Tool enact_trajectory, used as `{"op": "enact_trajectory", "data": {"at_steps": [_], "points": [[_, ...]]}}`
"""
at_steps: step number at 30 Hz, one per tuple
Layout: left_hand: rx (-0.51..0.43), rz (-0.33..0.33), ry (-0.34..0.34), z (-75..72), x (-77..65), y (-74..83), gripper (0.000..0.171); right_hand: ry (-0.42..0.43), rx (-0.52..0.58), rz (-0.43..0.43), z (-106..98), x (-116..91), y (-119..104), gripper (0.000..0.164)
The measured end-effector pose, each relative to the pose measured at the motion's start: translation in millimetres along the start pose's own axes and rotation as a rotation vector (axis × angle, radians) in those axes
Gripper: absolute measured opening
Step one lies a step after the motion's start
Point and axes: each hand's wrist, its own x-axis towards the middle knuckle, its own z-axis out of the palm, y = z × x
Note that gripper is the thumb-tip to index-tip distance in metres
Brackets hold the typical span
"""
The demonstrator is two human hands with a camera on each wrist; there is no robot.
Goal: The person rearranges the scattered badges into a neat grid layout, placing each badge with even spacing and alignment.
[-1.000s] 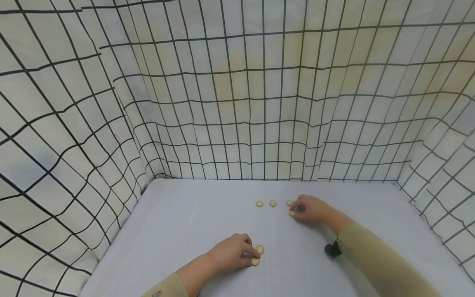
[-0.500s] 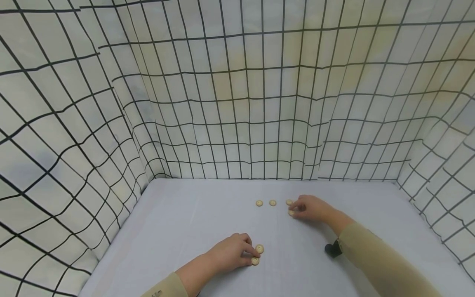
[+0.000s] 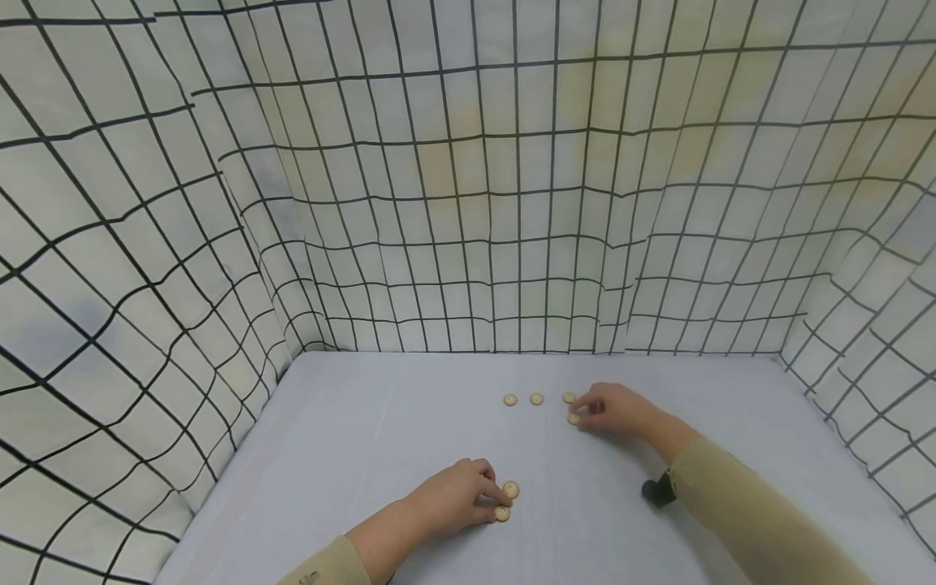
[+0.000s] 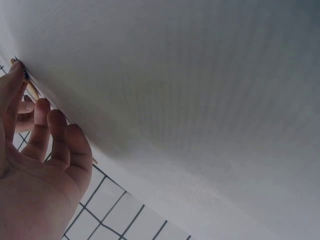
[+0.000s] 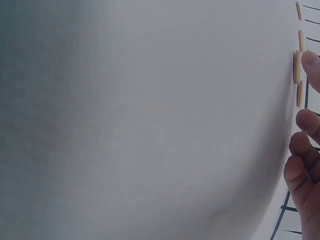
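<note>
Several small round tan buttons lie on a white tabletop. My left hand (image 3: 457, 500) rests low at the front, its thumb and index finger pinching the edge of a near button (image 3: 502, 513). Another button (image 3: 511, 489) lies just beyond that index fingertip. Farther back and to the right, my right hand (image 3: 614, 409) pinches a button (image 3: 574, 419) with thumb and index finger. Right at its index fingertip is one more button (image 3: 569, 397). In the right wrist view the thumb (image 5: 311, 62) overlaps a button seen edge-on (image 5: 297, 67); the index finger is mostly hidden there.
Two buttons, a left one (image 3: 510, 400) and a middle one (image 3: 537, 399), continue the back row. The white table (image 3: 351, 439) is enclosed by pale walls with a black grid (image 3: 468, 219). A black device (image 3: 659, 491) sits at the right wrist.
</note>
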Motion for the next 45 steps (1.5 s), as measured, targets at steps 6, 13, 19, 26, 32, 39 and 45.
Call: {"op": "enact_trajectory", "data": {"at_steps": [6, 13, 19, 26, 32, 39, 45], "points": [[-0.008, 0.002, -0.005, -1.3, -0.1, -0.3, 0.022, -0.005, 0.015, -0.03, -2.8, -2.2, -5.4, 0.032], [-0.008, 0.01, -0.009, -1.4, 0.5, -0.2, 0.022, -0.027, 0.004, -0.101, -2.0, -6.5, -18.3, 0.031], [-0.004, 0.021, -0.007, 0.4, 1.6, -0.7, 0.021, -0.067, 0.026, -0.132, 2.7, -8.5, -31.7, 0.032], [-0.006, 0.031, 0.0, -0.7, 1.6, -0.9, 0.021, -0.137, -0.025, -0.229, 10.1, -12.3, -53.6, 0.033], [0.002, 0.036, 0.006, -0.6, 1.6, -1.1, 0.022, -0.177, -0.053, -0.329, 18.3, -14.5, -69.6, 0.032], [-0.004, 0.048, 0.003, -0.6, 1.2, -1.7, 0.022, -0.217, -0.093, -0.39, 30.8, -15.7, -84.3, 0.031], [-0.009, 0.068, 0.014, -1.8, -0.2, -2.6, 0.022, -0.245, -0.089, -0.415, 38.7, -16.2, -93.5, 0.03]]}}
